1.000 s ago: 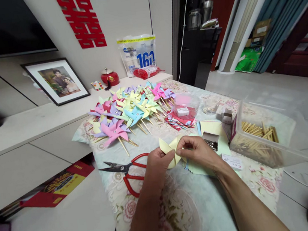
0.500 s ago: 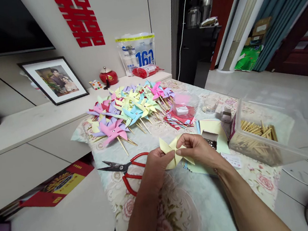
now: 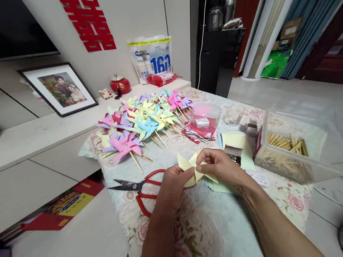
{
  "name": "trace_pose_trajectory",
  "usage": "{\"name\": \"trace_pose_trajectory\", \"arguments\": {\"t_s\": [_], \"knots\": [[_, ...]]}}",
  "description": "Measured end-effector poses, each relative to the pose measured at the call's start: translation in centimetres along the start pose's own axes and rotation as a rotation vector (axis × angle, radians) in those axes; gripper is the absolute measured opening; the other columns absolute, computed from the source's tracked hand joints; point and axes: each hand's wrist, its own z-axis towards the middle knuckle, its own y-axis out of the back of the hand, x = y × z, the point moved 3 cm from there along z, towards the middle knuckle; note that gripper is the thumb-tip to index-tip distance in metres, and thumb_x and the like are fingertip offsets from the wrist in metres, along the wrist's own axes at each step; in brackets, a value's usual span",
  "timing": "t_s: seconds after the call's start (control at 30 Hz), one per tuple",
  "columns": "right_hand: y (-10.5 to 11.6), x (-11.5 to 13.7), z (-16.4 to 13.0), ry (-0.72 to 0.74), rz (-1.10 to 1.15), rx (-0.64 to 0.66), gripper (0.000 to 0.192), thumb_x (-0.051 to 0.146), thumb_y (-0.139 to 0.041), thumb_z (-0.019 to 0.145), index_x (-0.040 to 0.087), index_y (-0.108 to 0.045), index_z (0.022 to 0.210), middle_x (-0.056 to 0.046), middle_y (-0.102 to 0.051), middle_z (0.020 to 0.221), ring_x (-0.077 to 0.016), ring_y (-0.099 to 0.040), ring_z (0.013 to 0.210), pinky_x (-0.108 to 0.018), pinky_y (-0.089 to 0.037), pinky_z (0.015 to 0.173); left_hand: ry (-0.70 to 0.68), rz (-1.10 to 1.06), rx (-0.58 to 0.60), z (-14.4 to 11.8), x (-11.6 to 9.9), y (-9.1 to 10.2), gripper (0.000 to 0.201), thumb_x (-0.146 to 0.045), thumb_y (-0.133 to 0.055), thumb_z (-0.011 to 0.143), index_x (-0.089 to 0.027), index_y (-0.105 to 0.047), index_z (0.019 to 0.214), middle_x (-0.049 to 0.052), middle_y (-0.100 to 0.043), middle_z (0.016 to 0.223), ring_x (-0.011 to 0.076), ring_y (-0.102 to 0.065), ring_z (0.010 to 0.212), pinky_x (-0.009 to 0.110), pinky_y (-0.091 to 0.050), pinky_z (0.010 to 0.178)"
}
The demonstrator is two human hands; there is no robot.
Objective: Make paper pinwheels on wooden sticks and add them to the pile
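Yellow paper, red-handled scissors, pastel pinwheels, floral tablecloth.

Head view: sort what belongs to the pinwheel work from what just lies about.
In use: left hand and right hand holding yellow folded paper pinwheel; clear plastic box of wooden sticks; red-handled scissors.
Lying about: framed photo; red lidded jar; white printed bag.

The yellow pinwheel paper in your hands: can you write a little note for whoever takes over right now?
Left hand and right hand both pinch the yellow paper, folded into pinwheel blades, above the table.
Red scissors lie left of the hands. The clear tub of wooden sticks sits right, with cut paper squares beside it.
Done: a pile of finished pinwheels on sticks at the far end.
Left: this one has no stick yet.
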Motion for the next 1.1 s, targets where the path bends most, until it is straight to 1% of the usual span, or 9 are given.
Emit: {"name": "trace_pose_trajectory", "arguments": {"t_s": [0.17,0.3,0.5,0.57,0.63,0.7,0.77,0.97,1.1], "knots": [[0.02,-0.13,0.16,-0.019,0.029,0.006,0.02,0.024,-0.075,0.063,0.018,-0.061,0.076,0.002,-0.064,0.067,-0.0128,-0.056,0.058,-0.024,-0.038,0.055,0.003,0.005,0.011,0.0,0.07,0.26,0.038,-0.037,-0.089,0.053,-0.01,-0.073,0.073,0.004,-0.069,0.066,0.0121,-0.056,0.057,0.021,-0.042,0.051],[0.01,-0.26,0.26,-0.007,0.014,0.008,0.019,0.024,-0.073,0.065,0.019,-0.061,0.078,0.001,-0.065,0.069,-0.0139,-0.058,0.059,-0.025,-0.038,0.055,0.012,-0.002,0.023,-0.11,-0.05,0.17,0.038,-0.037,-0.09,0.052,-0.01,-0.073,0.073,0.004,-0.068,0.065,0.0116,-0.054,0.056,0.022,-0.042,0.052],[0.23,-0.3,0.2,0.024,-0.03,-0.021,0.016,0.024,-0.072,0.067,0.018,-0.061,0.078,0.003,-0.06,0.066,-0.0109,-0.05,0.056,-0.023,-0.032,0.052,0.035,0.001,0.045,-0.17,-0.19,-0.07,0.029,-0.037,-0.083,0.062,-0.012,-0.073,0.07,0.003,-0.066,0.063,0.011,-0.052,0.056,0.021,-0.042,0.053],[0.29,-0.27,0.22,0.037,-0.038,-0.031,0.016,0.024,-0.072,0.067,0.018,-0.061,0.077,0.004,-0.059,0.065,-0.0102,-0.048,0.056,-0.022,-0.031,0.052,0.039,-0.015,0.04,-0.18,-0.21,-0.09,0.024,-0.035,-0.08,0.063,-0.013,-0.073,0.068,0.002,-0.063,0.061,0.0108,-0.051,0.055,0.021,-0.044,0.053],[0.3,-0.2,0.28,0.043,-0.042,-0.039,0.016,0.024,-0.071,0.067,0.018,-0.061,0.077,0.004,-0.058,0.065,-0.0098,-0.046,0.055,-0.022,-0.03,0.052,0.034,-0.03,0.034,-0.2,-0.21,-0.05,0.021,-0.031,-0.08,0.062,-0.013,-0.074,0.073,0.002,-0.065,0.064,0.0117,-0.052,0.057,0.022,-0.046,0.055],[0.24,-0.12,0.32,0.042,-0.033,-0.044,0.017,0.025,-0.071,0.067,0.018,-0.061,0.078,0.004,-0.058,0.065,-0.0099,-0.046,0.055,-0.022,-0.029,0.052,0.031,-0.037,0.03,-0.21,-0.17,0.02,0.023,-0.027,-0.081,0.061,-0.013,-0.075,0.079,0.004,-0.068,0.07,0.013,-0.056,0.061,0.023,-0.048,0.057],[0.16,-0.05,0.32,0.039,-0.013,-0.038,0.018,0.025,-0.072,0.067,0.018,-0.06,0.078,0.004,-0.058,0.065,-0.01,-0.047,0.055,-0.023,-0.029,0.052,0.028,-0.038,0.026,-0.23,-0.17,0.03,0.024,-0.027,-0.081,0.061,-0.013,-0.075,0.08,0.004,-0.069,0.073,0.0133,-0.057,0.063,0.023,-0.048,0.059],[0.07,-0.03,0.11,0.046,-0.029,-0.018,0.017,0.024,-0.071,0.069,0.019,-0.06,0.081,0.005,-0.056,0.066,-0.0091,-0.045,0.054,-0.022,-0.027,0.05,0.037,-0.026,-0.014,-0.33,-0.37,-0.3,0.029,-0.035,-0.083,0.06,-0.011,-0.073,0.073,0.002,-0.064,0.063,0.01,-0.052,0.055,0.02,-0.042,0.052],[0.0,0.19,0.06,0.063,-0.047,-0.014,0.016,0.023,-0.07,0.069,0.019,-0.06,0.08,0.004,-0.056,0.067,-0.0093,-0.045,0.055,-0.022,-0.027,0.05,0.016,-0.038,-0.008,-0.13,-0.07,-0.22,0.03,-0.033,-0.085,0.06,-0.011,-0.073,0.076,0.003,-0.068,0.066,0.0106,-0.055,0.056,0.02,-0.043,0.052]]}}
